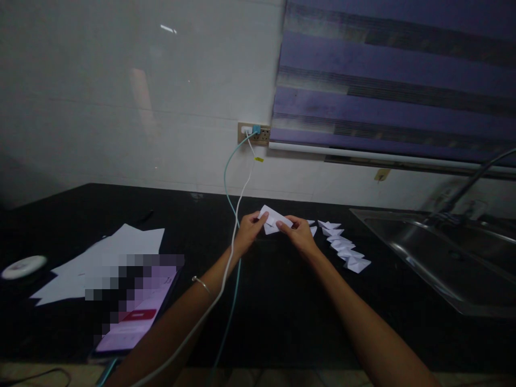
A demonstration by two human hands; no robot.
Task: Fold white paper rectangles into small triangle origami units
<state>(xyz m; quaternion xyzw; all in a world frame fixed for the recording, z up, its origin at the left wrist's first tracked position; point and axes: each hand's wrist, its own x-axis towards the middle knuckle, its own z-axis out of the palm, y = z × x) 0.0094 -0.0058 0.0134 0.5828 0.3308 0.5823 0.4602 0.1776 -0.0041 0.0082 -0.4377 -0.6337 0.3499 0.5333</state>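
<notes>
A small folded piece of white paper [273,215] is held between my two hands above the black counter. My left hand [250,230] pinches its left end, thumb on top. At the lower right end, my right hand [299,232] grips it with the thumb pressed on the near face. Just right of my right hand runs a row of several folded paper boats [343,244]. More folded white paper [313,230] shows partly behind that hand, its shape mostly hidden.
Loose white sheets [133,239] lie at the left, partly under a lit phone or tablet [137,328]. Beside them is a white oval object [24,267]. A white cable [233,242] and a green cable [237,285] hang from the wall socket [264,135]. A steel sink [427,263] stands right.
</notes>
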